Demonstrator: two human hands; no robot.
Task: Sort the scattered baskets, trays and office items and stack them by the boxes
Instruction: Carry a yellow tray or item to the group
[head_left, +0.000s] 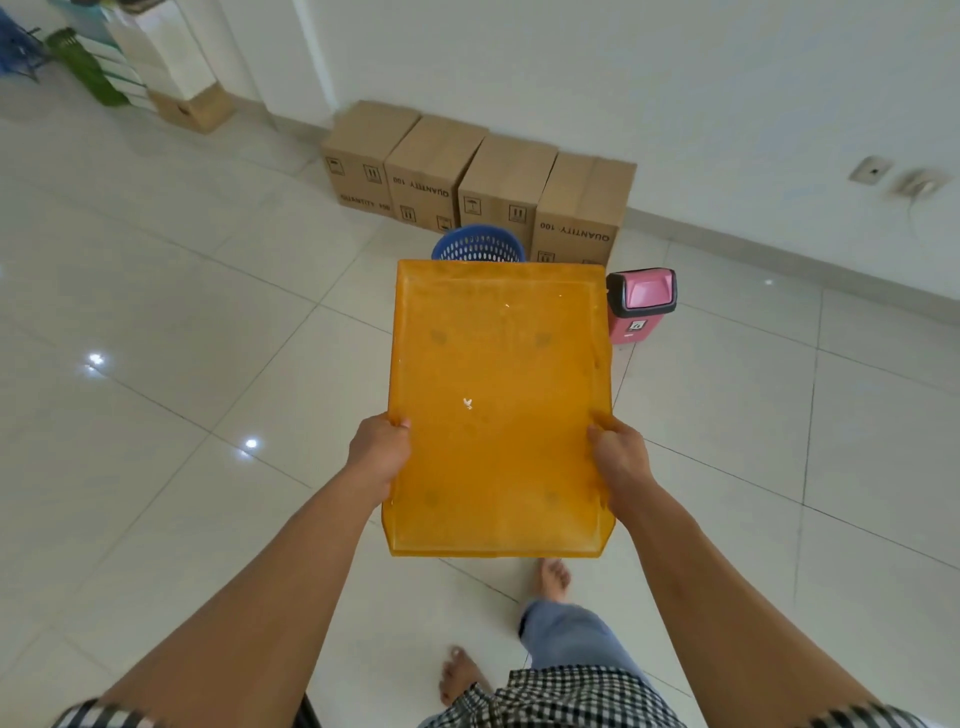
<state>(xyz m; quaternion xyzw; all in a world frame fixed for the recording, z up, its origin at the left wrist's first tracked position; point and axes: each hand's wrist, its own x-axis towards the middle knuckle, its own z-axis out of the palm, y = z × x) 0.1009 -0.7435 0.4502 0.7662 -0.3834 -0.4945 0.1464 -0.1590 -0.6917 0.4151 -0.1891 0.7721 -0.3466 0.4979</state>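
Two hands hold one orange tray (498, 395) out in front of the person, above the tiled floor (156, 312). The left hand (379, 457) grips the tray's left edge near its close end, fingers (402, 423) curled over the rim; the right hand (621, 460) clasps the right edge opposite, its fingers closed on the rim too. The tray is translucent, held roughly level with its long axis pointing toward 12 o'clock.

Beyond its far edge, at 12 o'clock, a blue perforated basket (478, 244) stands on the floor, partly hidden by the tray. Behind it four cardboard boxes (478, 182) stand in a row against the white wall (623, 78). At about 1 o'clock, just beside the tray's far right corner, a small pink bin with a black swing lid (641, 304) stands in front of the rightmost box. Far off at 10 o'clock lie a green basket (85, 73) and another cardboard box (195, 106). Bare feet (553, 577) show below the tray.
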